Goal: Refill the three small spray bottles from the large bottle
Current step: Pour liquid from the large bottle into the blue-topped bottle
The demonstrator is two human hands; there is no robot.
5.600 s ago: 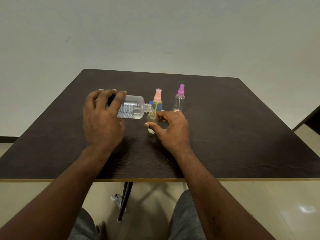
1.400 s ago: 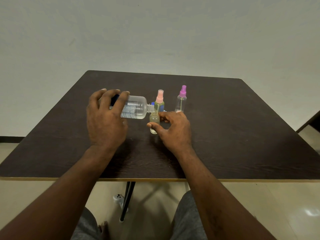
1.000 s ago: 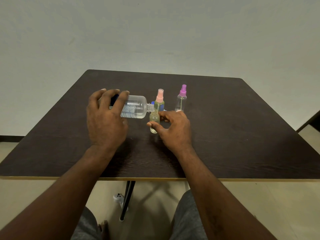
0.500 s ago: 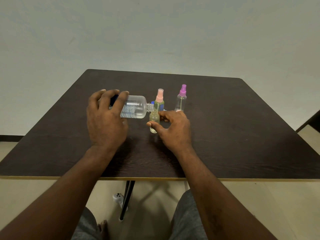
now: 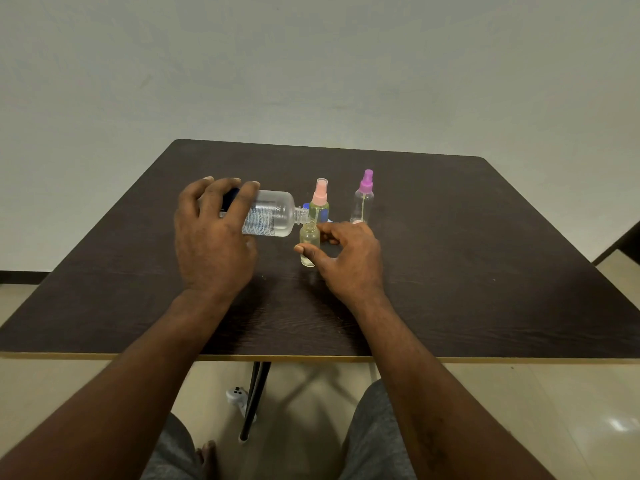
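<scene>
My left hand [image 5: 212, 242] grips the large clear bottle [image 5: 273, 216], tipped on its side with its open neck over the mouth of a small uncapped bottle [image 5: 309, 245]. That small bottle stands on the table and holds pale yellowish liquid; my right hand [image 5: 348, 256] steadies it between thumb and fingers. Behind it stands a small spray bottle with a pink sprayer [image 5: 319, 202], holding yellowish liquid. To its right stands a clear small bottle with a purple sprayer [image 5: 363, 200].
All this sits on a dark wooden table [image 5: 450, 271] before a plain wall. A blue cap [image 5: 306, 206] lies behind the pink-topped bottle. Something white [image 5: 329, 221] lies by my right fingers. A white controller [image 5: 237, 396] is on the floor below.
Nothing has visibly moved; both hands and the tipped large bottle hold the same pose over the small bottle.
</scene>
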